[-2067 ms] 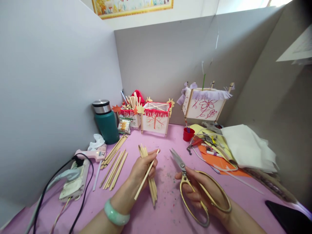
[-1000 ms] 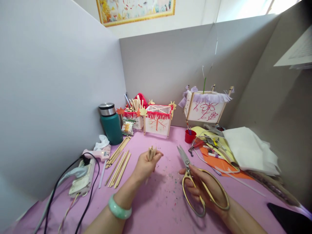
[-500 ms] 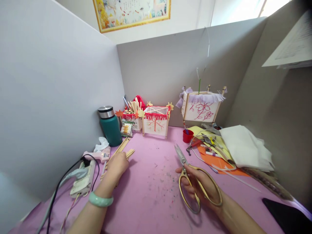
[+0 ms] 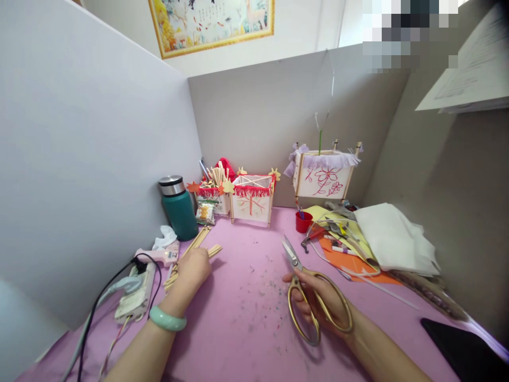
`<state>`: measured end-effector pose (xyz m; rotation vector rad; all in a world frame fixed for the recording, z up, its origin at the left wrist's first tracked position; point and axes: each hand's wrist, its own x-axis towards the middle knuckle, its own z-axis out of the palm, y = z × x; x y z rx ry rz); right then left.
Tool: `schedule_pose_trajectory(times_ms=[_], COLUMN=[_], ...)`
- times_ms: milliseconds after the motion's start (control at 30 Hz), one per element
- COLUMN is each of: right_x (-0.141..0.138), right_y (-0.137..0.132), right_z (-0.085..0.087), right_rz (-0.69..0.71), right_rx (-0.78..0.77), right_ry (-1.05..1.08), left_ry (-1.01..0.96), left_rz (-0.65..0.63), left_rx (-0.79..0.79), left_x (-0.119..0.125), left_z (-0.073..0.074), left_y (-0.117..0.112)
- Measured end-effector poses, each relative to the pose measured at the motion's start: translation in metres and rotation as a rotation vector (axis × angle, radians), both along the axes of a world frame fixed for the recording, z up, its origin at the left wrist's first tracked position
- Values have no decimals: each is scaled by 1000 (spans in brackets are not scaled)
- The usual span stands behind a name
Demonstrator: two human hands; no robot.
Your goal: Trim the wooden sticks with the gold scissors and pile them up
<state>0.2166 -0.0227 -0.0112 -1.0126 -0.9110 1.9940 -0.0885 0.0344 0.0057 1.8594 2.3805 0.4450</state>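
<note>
My left hand (image 4: pixel 195 273), with a pale green bangle (image 4: pixel 167 319) at the wrist, is closed around a small bundle of thin wooden sticks (image 4: pixel 215 250). Their ends poke out to the right of the fist. More wooden sticks (image 4: pixel 199 239) lie on the table just behind and under that hand. In my right hand (image 4: pixel 324 297) is a pair of gold-handled scissors (image 4: pixel 293 256), gripped near the pivot and handles. The blades point up and away, nearly together. Both hands are over the pink tabletop (image 4: pixel 238 339), well apart.
At the back stand paper lanterns on stick frames (image 4: pixel 251 204), one hanging lantern (image 4: pixel 324 178) and a teal bottle (image 4: pixel 178 215). To the left are a glue gun (image 4: pixel 161 255) and a power strip (image 4: pixel 135 297). Orange paper (image 4: pixel 338 260), white sheets (image 4: pixel 393 239), a red cup (image 4: pixel 304 222) lie right.
The view has shifted slightly, so things at the right appear a little further left. Both hands keep their hold on the sticks and the scissors.
</note>
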Motion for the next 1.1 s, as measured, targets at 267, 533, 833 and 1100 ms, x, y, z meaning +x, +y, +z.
schedule_pose_trajectory(times_ms=[267,533,833,1100], right_x=[0,-4,-8,-1], right_y=[1,-5,-16,-5], right_z=[-7,-2,8,-6], right_rz=[16,36,19,-259], right_rx=[76,209,381,1093], right_ry=[19,-52,-286,-1248], left_ry=[-239,-1236,-1514,-1600], left_rz=[-172,-405,-414,-421], left_rx=[-66,-161,-315,-235], left_x=[24,81,83,83], left_z=[27,22,10,6], left_y=[-6,-20,-21,-27])
